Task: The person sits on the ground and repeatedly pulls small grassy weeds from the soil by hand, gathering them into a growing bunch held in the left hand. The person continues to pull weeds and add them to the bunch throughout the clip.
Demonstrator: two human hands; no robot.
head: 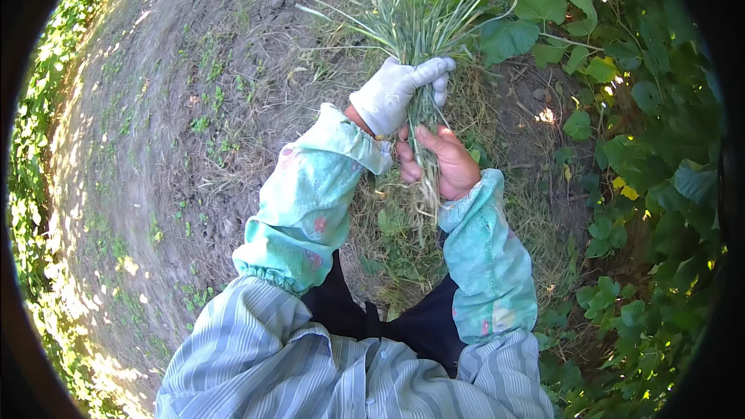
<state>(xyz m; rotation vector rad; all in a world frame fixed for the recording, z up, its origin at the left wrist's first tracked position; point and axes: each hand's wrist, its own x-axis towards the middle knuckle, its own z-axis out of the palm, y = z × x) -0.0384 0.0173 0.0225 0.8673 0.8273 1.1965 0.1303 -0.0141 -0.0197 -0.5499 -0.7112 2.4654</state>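
A bundle of long green grass (416, 23) stands up in front of me, its blades fanning out at the top. My left hand (396, 93), in a white glove, is closed around the middle of the bundle. Just below it, my bare right hand (445, 157) grips the lower stems, with the thumb lying across them. Pale, ragged stem ends (429, 195) hang beneath the right hand. Both forearms wear turquoise flowered sleeve covers. Parts of the stalks are hidden behind the fingers.
Leafy vines (646, 186) with broad green leaves crowd the right side. Bare soil (157, 145) with small weeds and dry stalks spreads to the left. Loose cut grass (401, 244) lies on the ground between my legs. Sunlit foliage (35, 145) lines the far left.
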